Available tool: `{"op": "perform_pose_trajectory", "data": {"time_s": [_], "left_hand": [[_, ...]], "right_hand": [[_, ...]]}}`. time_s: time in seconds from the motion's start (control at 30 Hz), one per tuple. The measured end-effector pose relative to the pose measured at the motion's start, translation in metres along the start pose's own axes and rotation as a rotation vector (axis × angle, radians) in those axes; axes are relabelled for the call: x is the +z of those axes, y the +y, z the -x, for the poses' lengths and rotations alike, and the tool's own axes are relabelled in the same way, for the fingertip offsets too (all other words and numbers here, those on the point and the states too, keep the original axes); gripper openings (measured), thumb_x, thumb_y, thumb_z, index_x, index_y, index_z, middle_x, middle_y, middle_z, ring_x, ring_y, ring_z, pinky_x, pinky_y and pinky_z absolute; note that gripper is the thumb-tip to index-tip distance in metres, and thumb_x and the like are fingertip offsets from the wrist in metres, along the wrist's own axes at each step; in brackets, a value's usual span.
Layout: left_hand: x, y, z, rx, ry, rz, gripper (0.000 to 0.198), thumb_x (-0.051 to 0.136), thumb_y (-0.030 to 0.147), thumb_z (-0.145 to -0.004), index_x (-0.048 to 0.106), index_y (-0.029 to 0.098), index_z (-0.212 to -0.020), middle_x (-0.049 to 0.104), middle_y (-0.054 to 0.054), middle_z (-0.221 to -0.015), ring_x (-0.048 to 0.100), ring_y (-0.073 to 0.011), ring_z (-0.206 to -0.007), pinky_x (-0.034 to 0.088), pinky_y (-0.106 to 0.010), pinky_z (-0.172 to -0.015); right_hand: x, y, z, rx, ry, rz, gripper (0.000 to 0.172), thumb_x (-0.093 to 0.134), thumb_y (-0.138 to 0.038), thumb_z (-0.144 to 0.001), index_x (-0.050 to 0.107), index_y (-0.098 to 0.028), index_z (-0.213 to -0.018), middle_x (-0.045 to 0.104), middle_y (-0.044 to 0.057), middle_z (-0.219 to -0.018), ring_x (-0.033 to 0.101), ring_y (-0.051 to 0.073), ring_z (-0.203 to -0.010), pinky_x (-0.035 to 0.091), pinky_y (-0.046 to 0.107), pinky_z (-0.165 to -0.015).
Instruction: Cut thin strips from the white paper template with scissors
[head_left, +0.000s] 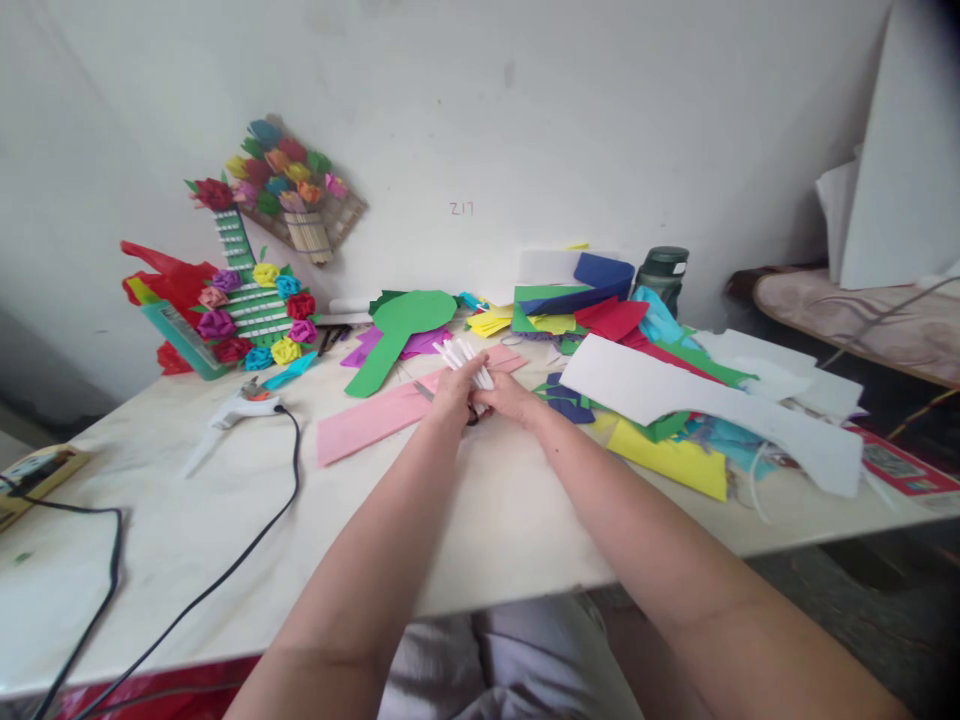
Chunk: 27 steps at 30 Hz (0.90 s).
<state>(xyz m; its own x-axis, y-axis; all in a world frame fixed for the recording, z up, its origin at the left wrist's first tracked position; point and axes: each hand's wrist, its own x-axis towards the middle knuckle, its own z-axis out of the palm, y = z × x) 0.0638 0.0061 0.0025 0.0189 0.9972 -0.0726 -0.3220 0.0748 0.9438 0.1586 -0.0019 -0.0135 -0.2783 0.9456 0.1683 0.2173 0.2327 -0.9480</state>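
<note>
Both hands are closed round a bundle of thin white sticks [459, 352], which look like rolled paper tubes. My left hand [454, 390] wraps the bundle from the left, and my right hand [513, 398] grips it from the right at its lower part. The upper ends fan out slightly above my fingers. Underneath lies a pair of scissors [424, 391], mostly hidden by the hands, on a folded pink paper sheet [367, 428]. Just beyond is a green paper cutout [409, 325] with a round end and a long strip.
A glue gun [244, 408] with a black cord lies left. Behind it stands a guitar-shaped craft [251, 305] with paper flowers. Coloured paper scraps [667, 460], a curved white board cutout [675, 390] and a dark green bottle [664, 270] occupy the right. A power strip [41, 480] sits far left.
</note>
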Motion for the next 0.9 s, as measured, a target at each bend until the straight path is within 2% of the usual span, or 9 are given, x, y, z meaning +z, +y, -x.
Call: {"op": "perform_pose_trajectory", "data": {"time_s": [0.07,0.13,0.23,0.37,0.53,0.63,0.77,0.9], "left_hand": [[-0.001,0.002,0.002,-0.091,-0.089,0.043,0.046,0.073,0.044,-0.061,0.064,0.011,-0.092,0.064,-0.008,-0.065,0.063,-0.0233,-0.061,0.048,-0.032,-0.051],[-0.002,0.003,0.003,-0.128,-0.148,0.091,0.044,0.073,0.044,-0.062,0.064,0.01,-0.089,0.065,-0.01,-0.067,0.063,-0.0224,-0.059,0.048,-0.032,-0.049],[-0.002,0.002,0.002,-0.099,-0.168,0.152,0.038,0.074,0.041,-0.062,0.062,0.01,-0.081,0.067,-0.012,-0.074,0.063,-0.0208,-0.061,0.05,-0.031,-0.052],[-0.006,0.002,-0.001,-0.027,-0.128,0.152,0.033,0.075,0.036,-0.061,0.06,0.01,-0.074,0.068,-0.012,-0.077,0.064,-0.0199,-0.063,0.052,-0.031,-0.057],[-0.011,0.001,-0.003,0.001,-0.168,0.136,0.03,0.073,0.031,-0.062,0.062,0.01,-0.08,0.068,-0.012,-0.08,0.066,-0.0213,-0.069,0.053,-0.031,-0.06],[-0.01,0.002,0.0,-0.001,-0.204,0.151,0.035,0.072,0.032,-0.065,0.062,0.009,-0.089,0.068,-0.012,-0.081,0.066,-0.0218,-0.071,0.053,-0.031,-0.061],[-0.011,0.003,0.003,-0.017,-0.247,0.128,0.04,0.071,0.034,-0.065,0.063,0.008,-0.095,0.068,-0.011,-0.08,0.065,-0.0208,-0.066,0.052,-0.029,-0.054],[-0.011,0.001,0.003,0.05,-0.264,0.101,0.041,0.072,0.032,-0.063,0.065,0.007,-0.094,0.067,-0.009,-0.073,0.064,-0.0186,-0.061,0.047,-0.024,-0.045]], "right_hand": [[-0.001,0.001,0.002,0.082,-0.121,-0.171,0.018,0.061,-0.026,-0.068,0.059,-0.015,-0.082,0.053,-0.003,-0.05,0.048,0.011,-0.043,0.039,0.02,-0.039],[-0.002,0.0,0.003,0.13,-0.156,-0.266,0.017,0.063,-0.027,-0.066,0.057,-0.015,-0.077,0.05,-0.004,-0.046,0.044,0.01,-0.037,0.035,0.02,-0.033],[-0.004,-0.003,0.006,0.176,-0.165,-0.365,0.016,0.062,-0.027,-0.068,0.056,-0.015,-0.076,0.056,-0.001,-0.051,0.052,0.013,-0.041,0.043,0.022,-0.036],[-0.005,-0.004,0.005,0.18,-0.2,-0.482,0.019,0.057,-0.029,-0.075,0.055,-0.015,-0.088,0.062,0.002,-0.064,0.06,0.016,-0.054,0.051,0.027,-0.045],[-0.004,0.004,-0.001,0.169,-0.23,-0.459,0.024,0.058,-0.035,-0.08,0.055,-0.015,-0.093,0.059,0.0,-0.061,0.055,0.012,-0.046,0.05,0.026,-0.042],[-0.003,0.006,-0.001,0.158,-0.233,-0.418,0.027,0.062,-0.038,-0.078,0.057,-0.015,-0.092,0.056,-0.001,-0.06,0.054,0.012,-0.049,0.049,0.024,-0.042],[-0.006,0.0,0.0,0.122,-0.226,-0.379,0.03,0.068,-0.031,-0.072,0.057,-0.017,-0.095,0.061,0.001,-0.069,0.059,0.014,-0.061,0.051,0.024,-0.048],[-0.006,-0.007,0.001,0.065,-0.227,-0.352,0.034,0.067,-0.023,-0.067,0.055,-0.014,-0.098,0.056,-0.003,-0.062,0.054,0.01,-0.051,0.046,0.021,-0.046]]}}
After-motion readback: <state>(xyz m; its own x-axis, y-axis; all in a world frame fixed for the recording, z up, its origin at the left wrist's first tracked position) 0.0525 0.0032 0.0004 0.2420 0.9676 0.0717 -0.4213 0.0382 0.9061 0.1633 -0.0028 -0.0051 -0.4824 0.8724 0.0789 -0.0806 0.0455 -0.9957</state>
